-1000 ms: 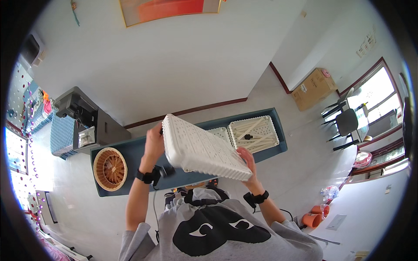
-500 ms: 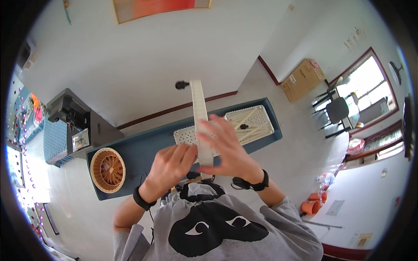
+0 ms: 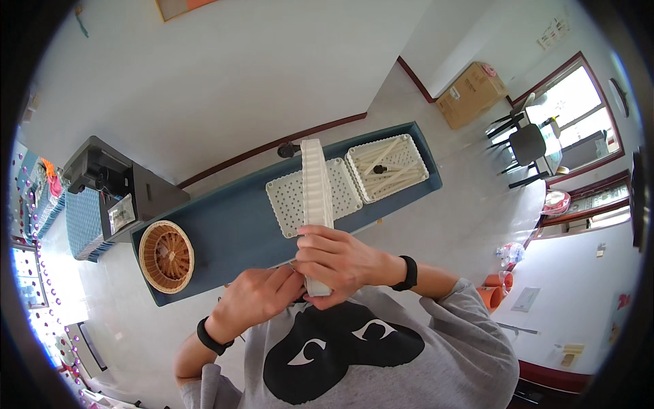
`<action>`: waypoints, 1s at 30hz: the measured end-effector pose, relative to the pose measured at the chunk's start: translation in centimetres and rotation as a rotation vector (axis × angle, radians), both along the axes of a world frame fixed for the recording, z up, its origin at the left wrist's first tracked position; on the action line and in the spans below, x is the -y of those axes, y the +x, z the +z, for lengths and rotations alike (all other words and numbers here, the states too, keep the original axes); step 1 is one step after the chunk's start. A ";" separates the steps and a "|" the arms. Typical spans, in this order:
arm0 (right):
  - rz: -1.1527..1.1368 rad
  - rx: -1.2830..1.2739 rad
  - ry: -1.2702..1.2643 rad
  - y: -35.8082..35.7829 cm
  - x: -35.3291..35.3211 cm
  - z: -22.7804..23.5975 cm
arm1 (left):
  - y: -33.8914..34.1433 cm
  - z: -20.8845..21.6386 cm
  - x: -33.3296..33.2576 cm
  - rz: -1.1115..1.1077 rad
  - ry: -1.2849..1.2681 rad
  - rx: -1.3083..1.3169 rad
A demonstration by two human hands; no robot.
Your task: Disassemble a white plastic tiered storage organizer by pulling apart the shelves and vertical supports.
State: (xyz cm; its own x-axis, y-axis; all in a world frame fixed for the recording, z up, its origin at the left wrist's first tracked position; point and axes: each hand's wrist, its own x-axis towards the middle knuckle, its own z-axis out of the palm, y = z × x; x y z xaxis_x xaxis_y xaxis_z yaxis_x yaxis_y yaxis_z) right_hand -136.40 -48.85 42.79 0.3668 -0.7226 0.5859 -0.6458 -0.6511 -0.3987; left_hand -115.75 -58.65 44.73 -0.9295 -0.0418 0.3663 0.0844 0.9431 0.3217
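A white plastic basket tray (image 3: pixel 317 187) with a ribbed side is held up edge-on in front of my chest. My right hand (image 3: pixel 337 262) is wrapped round its near end, fingers over the side and thumb beneath. At its near left corner, the fingers of my left hand (image 3: pixel 262 293) are closed on a small black caster wheel, mostly hidden by them. Another black caster wheel (image 3: pixel 287 150) sticks out from the tray's far left corner. Behind the held tray, a second white perforated tray (image 3: pixel 286 198) lies on the blue-grey table (image 3: pixel 231 238).
On the table's right stands a white tray (image 3: pixel 359 187) with several white rods (image 3: pixel 395 178) and a black caster. A round wicker basket (image 3: pixel 187 255) sits at the left end. Beyond are a dark cabinet (image 3: pixel 153 194), a cardboard box (image 3: pixel 470 95) and a dark chair (image 3: pixel 526 144).
My right hand, spread and blurred beside the tray before, has closed round its near end. My left hand has moved slightly nearer my body at the near corner. The view has shifted.
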 end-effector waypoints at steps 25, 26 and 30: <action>-0.813 0.195 -0.068 -14.6 -20.2 2.7 | -26.6 -14.9 2.1 0.011 0.638 0.266; -0.832 0.196 -0.069 -14.8 -20.4 2.3 | -25.6 -13.7 1.3 -0.046 0.713 0.274; -1.024 0.170 0.110 -15.7 -18.8 0.5 | -20.6 -7.3 -3.3 -0.254 0.777 0.237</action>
